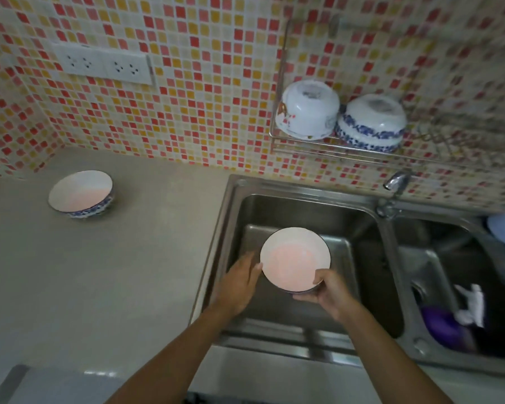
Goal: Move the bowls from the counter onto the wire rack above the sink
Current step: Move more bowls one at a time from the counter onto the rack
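A white bowl (pixel 295 258) is held upright over the left sink basin. My right hand (pixel 330 290) grips its near right rim, thumb on the inside. My left hand (pixel 239 281) rests against its left side with fingers spread. A second bowl (pixel 80 193), white inside with a blue pattern outside, stands upright on the counter (pixel 129 258) at the far left. On the wire rack (pixel 303 147) on the tiled wall lie two bowls upside down: a white one with red flowers (pixel 309 112) and a blue-patterned one (pixel 370 123) to its right.
A steel double sink (pixel 362 199) fills the right half, with a tap (pixel 395 182) under the rack. The right basin holds a purple object (pixel 443 325) and a white cloth (pixel 470 307). Wall sockets (pixel 105 65) sit above the counter.
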The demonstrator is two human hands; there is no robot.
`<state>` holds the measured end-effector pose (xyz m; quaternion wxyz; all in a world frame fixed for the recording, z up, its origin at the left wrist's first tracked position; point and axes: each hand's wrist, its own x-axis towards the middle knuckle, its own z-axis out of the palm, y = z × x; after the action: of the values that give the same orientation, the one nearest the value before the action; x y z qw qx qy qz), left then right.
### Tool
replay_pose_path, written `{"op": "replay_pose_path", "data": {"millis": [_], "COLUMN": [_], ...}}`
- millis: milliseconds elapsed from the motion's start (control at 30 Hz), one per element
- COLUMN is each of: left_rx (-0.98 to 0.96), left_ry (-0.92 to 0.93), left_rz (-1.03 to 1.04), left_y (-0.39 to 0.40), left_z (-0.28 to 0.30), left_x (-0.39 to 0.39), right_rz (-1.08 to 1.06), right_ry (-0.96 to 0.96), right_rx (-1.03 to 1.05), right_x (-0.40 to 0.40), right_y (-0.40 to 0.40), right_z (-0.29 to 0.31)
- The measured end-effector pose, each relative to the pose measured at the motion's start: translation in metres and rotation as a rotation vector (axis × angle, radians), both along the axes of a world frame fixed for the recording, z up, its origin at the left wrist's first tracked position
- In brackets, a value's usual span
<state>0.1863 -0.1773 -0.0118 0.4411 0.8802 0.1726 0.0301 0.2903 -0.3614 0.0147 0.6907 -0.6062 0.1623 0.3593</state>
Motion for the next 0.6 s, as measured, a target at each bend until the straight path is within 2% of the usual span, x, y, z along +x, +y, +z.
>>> {"op": "replay_pose_path", "data": {"millis": [100,233,433,600], "left_rx": [0.302,0.456,0.532,0.502], "left_ry": [0.167,0.251,0.171,0.151], "left_rz": [-0.138,-0.216,-0.166,-0.092], "left_y": [-0.027,-0.046,-0.051,-0.048], "left_z": [-0.031,-0.062,-0.066,-0.063], "left_x": [-0.013,-0.032,-0.036,-0.033], "right_rz": [-0.082,-0.093,-0.103,-0.038], "right_ry": [-0.015,-0.062,-0.103,-0.242], "right_rx": [-0.008,-0.073,-0.185,-0.328], "right_x": [0.012,0.019,0.024,0.019], "right_y": [-0.034,-0.062,-0.081,-0.081], "right_z": [-0.008,-0.013,-0.025,-0.04]}}
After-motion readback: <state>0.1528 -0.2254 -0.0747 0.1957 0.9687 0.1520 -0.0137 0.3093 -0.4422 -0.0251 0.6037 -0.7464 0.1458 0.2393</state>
